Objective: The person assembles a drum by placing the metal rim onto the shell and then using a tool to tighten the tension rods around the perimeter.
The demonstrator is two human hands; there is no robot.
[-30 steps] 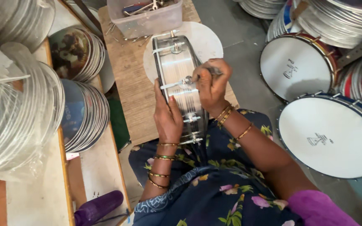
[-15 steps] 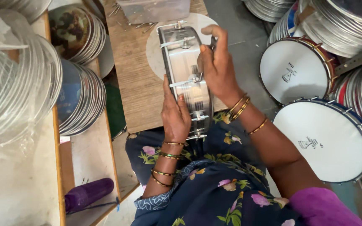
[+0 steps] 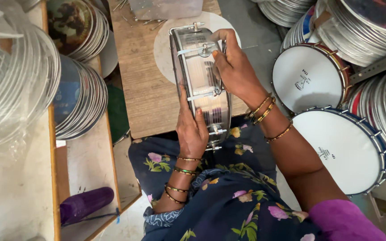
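Both grips are on the shiny metal drum shell (image 3: 202,80), which stands on its edge between the person's lap and the wooden desk (image 3: 139,89). Sweeping from the left: clear plastic-wrapped hoops (image 3: 10,85) bulge at the edge, then stacks of printed discs (image 3: 74,96) lean on a pale shelf, and a purple bottle (image 3: 86,204) lies low beside them. Now the centre: the left hand (image 3: 193,131) wraps the near end of the shell, fingers pressed flat on its side, a firm hold on the drum. Up top, the right hand (image 3: 233,67) curls over the shell's far rim, fingertips pinching at a small tension lug (image 3: 202,49). Behind the shell a white round skin (image 3: 166,44) lies flat on the desk, with a clear plastic box (image 3: 166,8) beyond it. On the right, two finished white-headed drums (image 3: 309,78) sit side by side on the floor, with stacked metal rims (image 3: 371,31) behind.
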